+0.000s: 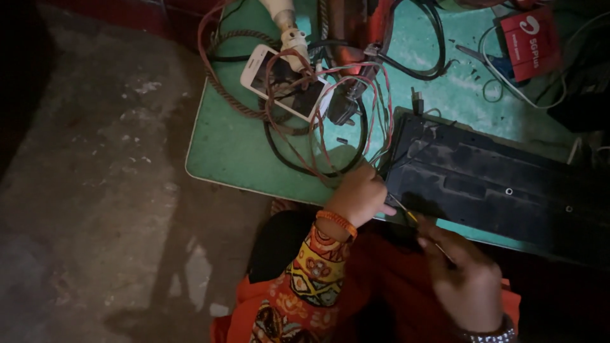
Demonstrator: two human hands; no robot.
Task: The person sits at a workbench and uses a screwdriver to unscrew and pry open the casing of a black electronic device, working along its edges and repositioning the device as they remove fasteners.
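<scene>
**Right hand pinches a thin tool at the corner of a black panel**

The right hand [467,279] has its grip closed around a thin rod-like tool [410,216] with a yellowish band, whose tip points at the near left corner of a long black panel [495,184]. The left hand [361,194] rests at that same corner with its fingers curled; whether its grip has hold of anything cannot be told.

The panel lies flat across a green bench [222,152] with a rounded pale-edged corner, and the bench stands over a rough grey concrete floor [95,159] speckled with pale spots. Behind the panel, a white phone [283,79] lies face up under a tangle of red and black wires [318,127] and a braided cord. A red box [528,41] sits at the far right of the bench, near white cable.

The left forearm comes up from below in a bright patterned sleeve with an orange bangle [337,222] at the wrist; the right wrist carries a metal bracelet.

The light is dim: the panel's right end and the lap below sink into shadow, and the tool's tip is too fine to make out.
</scene>
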